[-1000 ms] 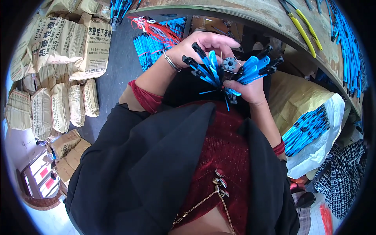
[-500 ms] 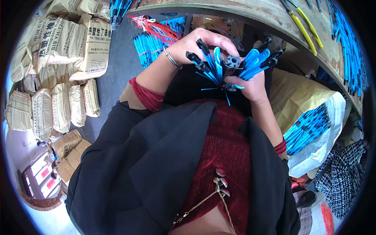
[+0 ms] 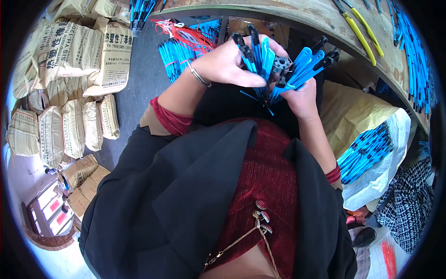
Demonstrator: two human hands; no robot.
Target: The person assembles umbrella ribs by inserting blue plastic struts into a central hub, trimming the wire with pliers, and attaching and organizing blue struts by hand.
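Above my lap I hold a folding frame (image 3: 302, 59) of blue ribs with black joints, set round a notched black hub, much like an umbrella frame. My left hand (image 3: 226, 64) wraps round its left-hand ribs, the thumb pressed across them below and the fingers behind. From the right, my right hand (image 3: 302, 100) grips the lower ribs beside the hub (image 3: 281, 63), which faces up between both hands. The ribs fan out to the left and right of it. Some of my right fingers are hidden behind the ribs.
A wooden bench (image 3: 288, 10) runs along the far side, with yellow-handled pliers (image 3: 358, 37) and blue ribs (image 3: 417, 69) on it. Rib bundles (image 3: 174, 60) and red strings (image 3: 186, 35) lie beyond my left arm. At right stands a sack (image 3: 367, 109) of ribs; paper sacks (image 3: 74, 51) are stacked left.
My left hand has turned, its thumb now lying across the left ribs. These ribs stand closer together and more upright. The hub has shifted slightly up and to the right.
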